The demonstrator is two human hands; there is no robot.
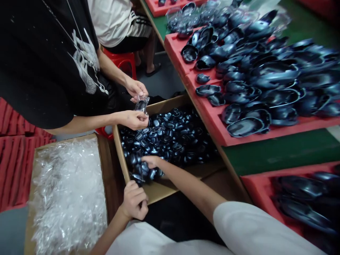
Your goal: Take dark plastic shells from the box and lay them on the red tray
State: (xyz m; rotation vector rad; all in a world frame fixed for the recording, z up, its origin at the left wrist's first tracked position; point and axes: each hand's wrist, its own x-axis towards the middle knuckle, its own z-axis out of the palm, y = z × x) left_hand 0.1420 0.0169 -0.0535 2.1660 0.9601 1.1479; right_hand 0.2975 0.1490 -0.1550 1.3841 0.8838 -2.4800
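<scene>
Reaching into brown cardboard box (155, 189) of small glossy black plastic shells (170, 140).
Right hand (152, 162) fingers narrow over pile; left hand (134, 200) fist closed, contents unclear. Shells judged light, stiff, slippery; pinch rims.

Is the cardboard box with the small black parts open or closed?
Open: the cardboard box has no lid on top, the small black parts lie exposed, and the right hand reaches inside.

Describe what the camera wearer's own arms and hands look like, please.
Both forearms are bare, with short white sleeves ending above the elbows. The left hand and right hand wear no gloves, and no rings, watch or wristband are visible.
</scene>
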